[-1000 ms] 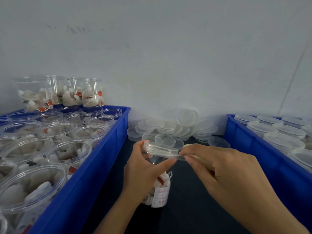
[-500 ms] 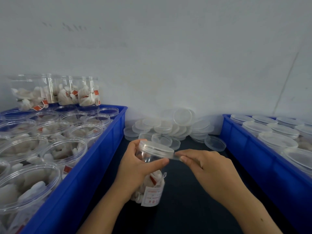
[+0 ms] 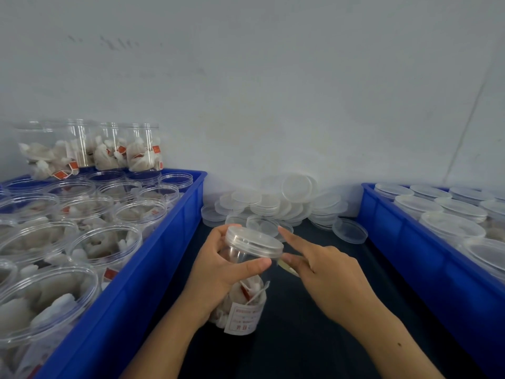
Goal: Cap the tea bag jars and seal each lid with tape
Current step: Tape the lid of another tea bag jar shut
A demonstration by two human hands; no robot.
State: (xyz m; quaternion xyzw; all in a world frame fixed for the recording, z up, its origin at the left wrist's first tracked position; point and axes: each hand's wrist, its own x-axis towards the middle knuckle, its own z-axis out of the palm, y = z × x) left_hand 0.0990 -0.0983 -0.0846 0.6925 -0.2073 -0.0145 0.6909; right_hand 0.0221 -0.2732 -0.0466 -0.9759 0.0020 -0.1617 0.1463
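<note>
A clear jar of tea bags [image 3: 246, 299] with a white label stands tilted on the dark table between two bins. My left hand [image 3: 218, 266] grips its upper body, thumb laid across the front just under the lid. A clear lid [image 3: 254, 240] sits on the jar's mouth. My right hand [image 3: 319, 272] is at the lid's right side, forefinger stretched out past the rim, thumb and middle finger pinching a thin yellowish strip of tape [image 3: 287, 268] beside the lid.
A blue bin [image 3: 164, 242] on the left holds several open jars of tea bags, with more jars stacked at its back. A blue bin [image 3: 410, 242] on the right holds several capped jars. A heap of loose clear lids [image 3: 276, 205] lies against the wall.
The lid has gone from held above the jar to seated on its mouth. My right hand let go of the lid's edge and now has its forefinger out, with tape at the rim.
</note>
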